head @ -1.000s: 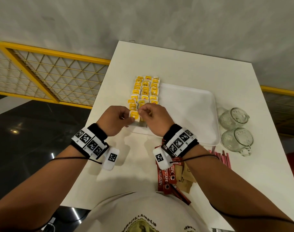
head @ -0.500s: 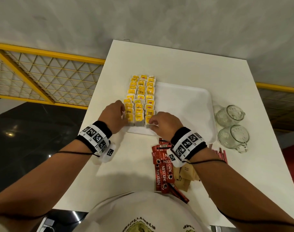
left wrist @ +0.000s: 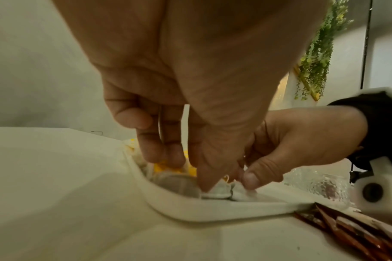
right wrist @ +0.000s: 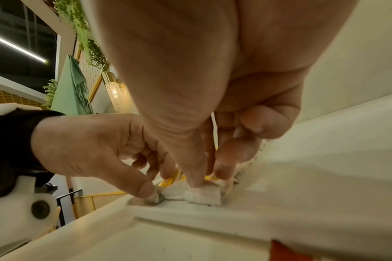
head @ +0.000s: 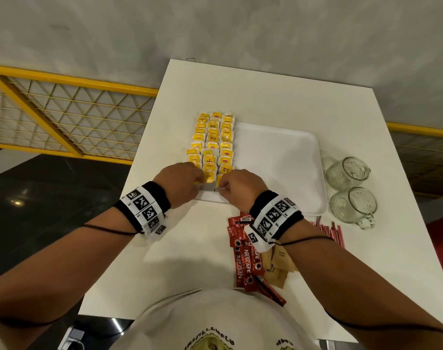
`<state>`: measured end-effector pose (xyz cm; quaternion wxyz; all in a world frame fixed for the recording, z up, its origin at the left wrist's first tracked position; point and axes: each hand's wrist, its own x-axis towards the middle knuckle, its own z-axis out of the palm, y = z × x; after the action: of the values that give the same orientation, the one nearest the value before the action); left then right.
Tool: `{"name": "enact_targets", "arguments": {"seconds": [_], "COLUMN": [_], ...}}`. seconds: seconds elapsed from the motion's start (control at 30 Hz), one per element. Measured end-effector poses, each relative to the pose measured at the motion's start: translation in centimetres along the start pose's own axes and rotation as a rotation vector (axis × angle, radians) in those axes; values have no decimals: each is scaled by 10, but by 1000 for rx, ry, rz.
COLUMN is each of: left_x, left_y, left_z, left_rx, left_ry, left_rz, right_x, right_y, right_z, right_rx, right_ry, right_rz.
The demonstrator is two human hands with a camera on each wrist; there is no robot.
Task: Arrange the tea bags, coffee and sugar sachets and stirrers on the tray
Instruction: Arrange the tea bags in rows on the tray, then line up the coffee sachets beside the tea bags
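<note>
Your two hands sat at the near edge of the white tray [head: 278, 173], which lay on the white table [head: 265, 92], and the yellow tea bags [head: 212, 140] ran in three rows away from your fingertips. Your left hand [head: 182, 183] and right hand [head: 240, 188] each pinched a near tea bag, thumbs low by the rim. Red coffee sachets [head: 243, 261] lay under your right wrist.

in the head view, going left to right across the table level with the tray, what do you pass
tea bags → bare part of the tray → two glass mugs
</note>
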<state>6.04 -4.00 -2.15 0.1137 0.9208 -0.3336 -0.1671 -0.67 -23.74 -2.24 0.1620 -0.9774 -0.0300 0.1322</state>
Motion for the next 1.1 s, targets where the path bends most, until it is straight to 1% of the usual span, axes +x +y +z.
{"name": "enact_targets", "arguments": {"seconds": [0.1, 0.13, 0.2, 0.27, 0.33, 0.47, 0.6, 0.67, 0.77, 0.83, 0.9, 0.97, 1.03, 1.1], "left_x": [3, 5, 8, 9, 8, 7, 5, 2, -6, -13, -21, -24, -24, -24], "left_y": [8, 10, 15, 16, 16, 16, 18, 21, 29, 41, 56, 73, 92, 106], "left_z": [-2, -1, 1, 2, 1, 0, -5, -7, -7, -4, 1, 11, 22, 32], "left_rx": [-20, -18, -12, -18, -29, -53, -67, -76, -110, -144, -146, -111, -51, 22], "left_ry": [14, 9, -17, -60, -75, -58, -37, -16, 10, -32, -110, -176, -211, -219], "left_rz": [44, 67, 92, 73, 63, 66, 93, 106, 152, 192, 215, 238, 287, 304], "right_x": [1, 1, 1, 1, 2, 11, 21, 19, 0, -20, -45, -71, -94, -110], "right_y": [0, 0, -1, -1, 1, 7, 13, 13, 15, 19, 25, 33, 41, 47], "right_z": [-5, -5, -4, -4, -7, -19, -22, -30, -47, -56, -62, -62, -55, -43], "right_rx": [9, -1, -33, -47, -24, -11, -34, 6, 87, 114, 51, -31, -76, -100], "right_ry": [44, 35, -31, -89, -96, -34, -129, -121, -48, -29, -84, -175, -247, -278], "right_rz": [-4, -13, -32, -36, -38, 4, 18, 4, -15, -28, -47, -39, -8, 1]}}
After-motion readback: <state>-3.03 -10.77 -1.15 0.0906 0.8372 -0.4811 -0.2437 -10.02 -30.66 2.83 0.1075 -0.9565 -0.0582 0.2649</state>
